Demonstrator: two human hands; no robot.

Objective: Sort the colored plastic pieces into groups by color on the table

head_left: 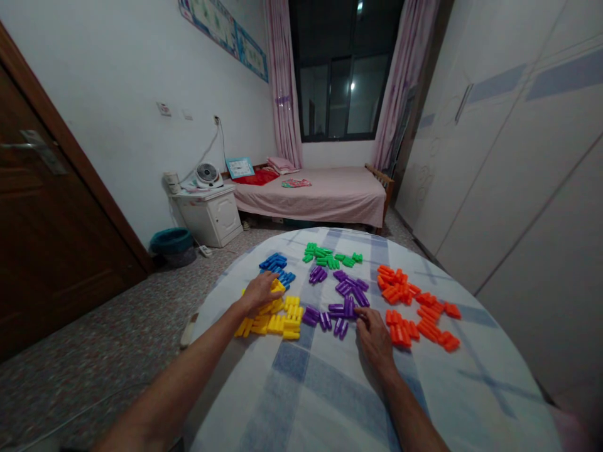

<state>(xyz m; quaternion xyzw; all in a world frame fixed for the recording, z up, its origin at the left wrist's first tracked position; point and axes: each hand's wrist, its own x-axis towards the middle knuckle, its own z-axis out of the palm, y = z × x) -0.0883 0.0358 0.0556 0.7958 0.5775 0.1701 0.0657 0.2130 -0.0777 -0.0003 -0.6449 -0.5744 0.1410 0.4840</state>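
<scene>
1. Colour divides our table (494, 351): with purple pieces (349, 307) at the dial's centre, green pieces (325, 252) lie at 12, orange pieces (429, 312) at 3, yellow pieces (277, 324) at 9, blue pieces (274, 262) at 10.
2. Our left hand (258, 293) curls over the yellow pieces at 9; whether it grips one, we cannot tell.
3. Our right hand (375, 339), at 4, half-curls against the purple edge; we cannot tell whether it holds a piece.
4. Separation by colour looks complete to us; purple and orange, lying in loose clumps, seem least tidied.
5. Pale, blue-banded cloth (325, 389) covers our tabletop. Beyond, a pink-covered bed (325, 191) stands below a dark window (339, 81) at 12, white cabinet (214, 216) and wooden door (61, 188) at 10, wardrobe (509, 157) at 2.
</scene>
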